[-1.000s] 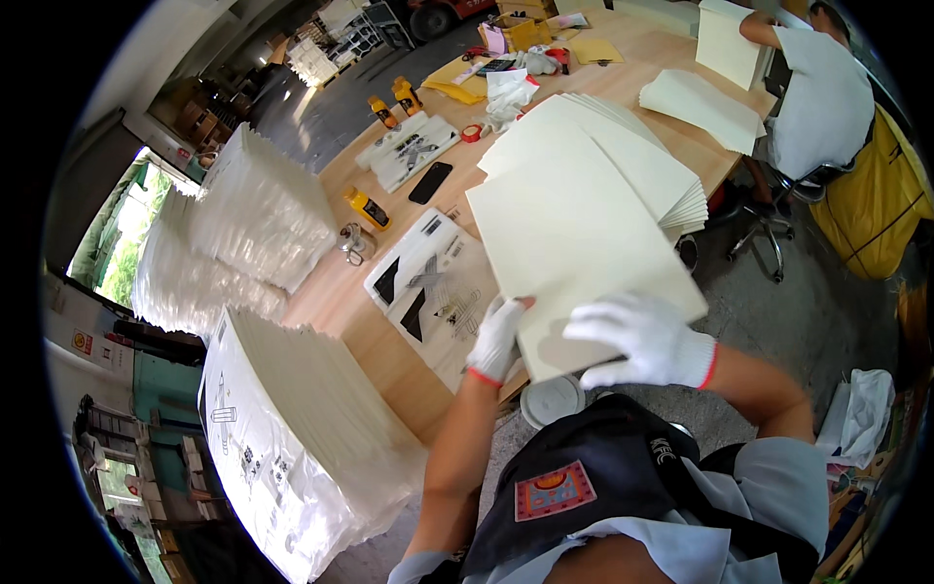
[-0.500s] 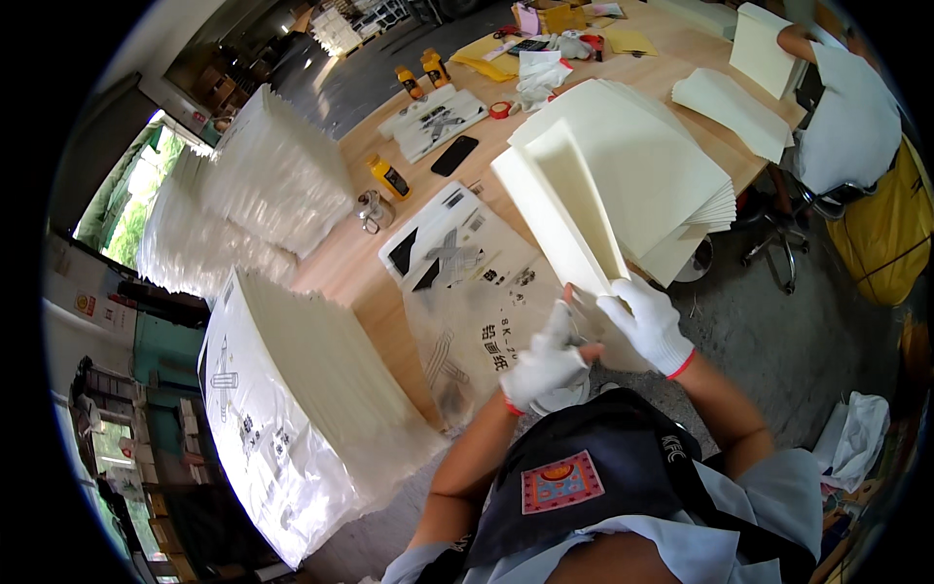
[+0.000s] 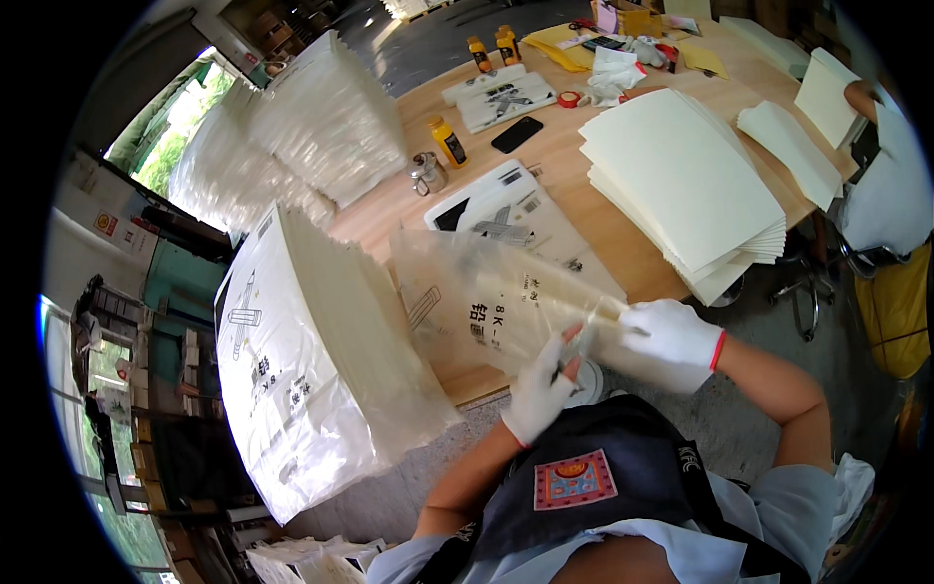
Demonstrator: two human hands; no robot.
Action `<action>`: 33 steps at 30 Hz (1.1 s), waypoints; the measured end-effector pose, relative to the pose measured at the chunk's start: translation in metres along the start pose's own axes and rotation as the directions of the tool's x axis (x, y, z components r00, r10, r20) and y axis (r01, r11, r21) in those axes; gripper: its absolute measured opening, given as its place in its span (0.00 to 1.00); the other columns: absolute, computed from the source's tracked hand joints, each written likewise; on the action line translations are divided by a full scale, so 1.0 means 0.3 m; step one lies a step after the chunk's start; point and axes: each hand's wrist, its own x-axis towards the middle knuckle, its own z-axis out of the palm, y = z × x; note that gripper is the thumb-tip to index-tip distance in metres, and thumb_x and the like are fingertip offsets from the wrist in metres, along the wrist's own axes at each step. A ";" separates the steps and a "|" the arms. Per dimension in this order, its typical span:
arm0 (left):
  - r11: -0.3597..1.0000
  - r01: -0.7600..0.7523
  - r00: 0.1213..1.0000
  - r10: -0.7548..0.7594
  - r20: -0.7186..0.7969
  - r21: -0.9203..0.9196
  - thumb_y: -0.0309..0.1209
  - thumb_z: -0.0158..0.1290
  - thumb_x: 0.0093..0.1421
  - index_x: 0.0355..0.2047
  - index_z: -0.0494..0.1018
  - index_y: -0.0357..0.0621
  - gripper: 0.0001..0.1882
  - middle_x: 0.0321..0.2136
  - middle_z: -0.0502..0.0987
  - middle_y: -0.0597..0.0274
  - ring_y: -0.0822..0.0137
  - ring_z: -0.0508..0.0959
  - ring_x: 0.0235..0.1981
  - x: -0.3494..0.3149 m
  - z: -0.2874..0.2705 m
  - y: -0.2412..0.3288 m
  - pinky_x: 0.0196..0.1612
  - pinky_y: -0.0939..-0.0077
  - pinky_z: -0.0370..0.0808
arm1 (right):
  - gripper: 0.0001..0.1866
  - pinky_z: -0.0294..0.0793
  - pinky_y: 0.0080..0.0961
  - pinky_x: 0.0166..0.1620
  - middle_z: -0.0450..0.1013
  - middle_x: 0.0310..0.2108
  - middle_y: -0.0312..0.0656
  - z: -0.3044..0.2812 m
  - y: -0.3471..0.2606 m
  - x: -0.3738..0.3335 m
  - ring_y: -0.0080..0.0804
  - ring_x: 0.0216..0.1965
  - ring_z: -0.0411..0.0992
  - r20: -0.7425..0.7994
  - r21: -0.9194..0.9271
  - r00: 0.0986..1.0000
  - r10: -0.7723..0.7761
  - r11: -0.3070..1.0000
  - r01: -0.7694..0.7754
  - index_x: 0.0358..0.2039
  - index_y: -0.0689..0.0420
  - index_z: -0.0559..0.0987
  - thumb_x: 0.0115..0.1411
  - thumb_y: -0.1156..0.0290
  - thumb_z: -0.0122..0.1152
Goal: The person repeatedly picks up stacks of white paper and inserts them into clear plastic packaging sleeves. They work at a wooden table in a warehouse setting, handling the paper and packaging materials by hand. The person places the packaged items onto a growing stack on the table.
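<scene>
A clear printed plastic bag (image 3: 467, 292) stretches in front of me at the table's near edge. My left hand (image 3: 540, 394), in a white glove with bare fingertips, is closed at the near edge of the bag's mouth. My right hand (image 3: 676, 341), gloved in white, is closed at the mouth around cream paper sheets (image 3: 611, 336), which show curled at the opening and dimly through the film. How far they reach inside is hard to make out. Beyond lies a flat stack of printed bags (image 3: 525, 209). A fanned stack of cream paper (image 3: 681, 185) lies to the right.
Filled bags of paper (image 3: 292, 370) pile up at the left, with more wrapped stacks (image 3: 326, 146) behind. On the table (image 3: 375, 229) are a juice bottle (image 3: 448, 141), a glass jar (image 3: 426, 173), a phone (image 3: 517, 134) and red tape (image 3: 569, 99). A co-worker (image 3: 890, 185) sits far right.
The folded paper sheets in my right hand have come down from over the table to the bag's mouth. The bag has lifted and opened out. My left hand has closed at its edge.
</scene>
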 end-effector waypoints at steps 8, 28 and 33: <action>0.817 -0.476 0.849 0.523 -0.071 0.326 0.19 0.48 0.51 0.42 0.76 0.44 0.18 0.28 0.78 0.53 0.61 0.79 0.26 0.097 -0.004 -0.011 0.30 0.71 0.74 | 0.18 0.68 0.29 0.50 0.75 0.41 0.41 0.231 0.135 0.252 0.30 0.45 0.70 -0.234 0.511 0.972 -0.028 0.847 0.148 0.42 0.61 0.77 0.59 0.60 0.56; 0.621 0.215 0.735 0.405 -0.544 0.754 0.28 0.57 0.49 0.32 0.70 0.44 0.10 0.26 0.73 0.60 0.61 0.73 0.28 -0.039 -0.084 -0.619 0.32 0.66 0.70 | 0.10 0.71 0.37 0.19 0.74 0.17 0.41 0.385 0.187 0.130 0.41 0.17 0.74 -0.367 -0.532 0.924 0.106 0.791 -0.302 0.32 0.56 0.76 0.51 0.68 0.52; 0.940 0.046 0.668 -0.281 -0.689 -0.338 0.28 0.53 0.58 0.28 0.69 0.42 0.05 0.21 0.67 0.70 0.77 0.67 0.25 -0.248 -0.052 -0.520 0.30 0.81 0.66 | 0.08 0.73 0.38 0.25 0.76 0.20 0.44 0.334 -0.006 -0.031 0.40 0.22 0.77 -0.085 -0.542 0.992 0.098 0.830 -0.129 0.26 0.57 0.74 0.53 0.67 0.50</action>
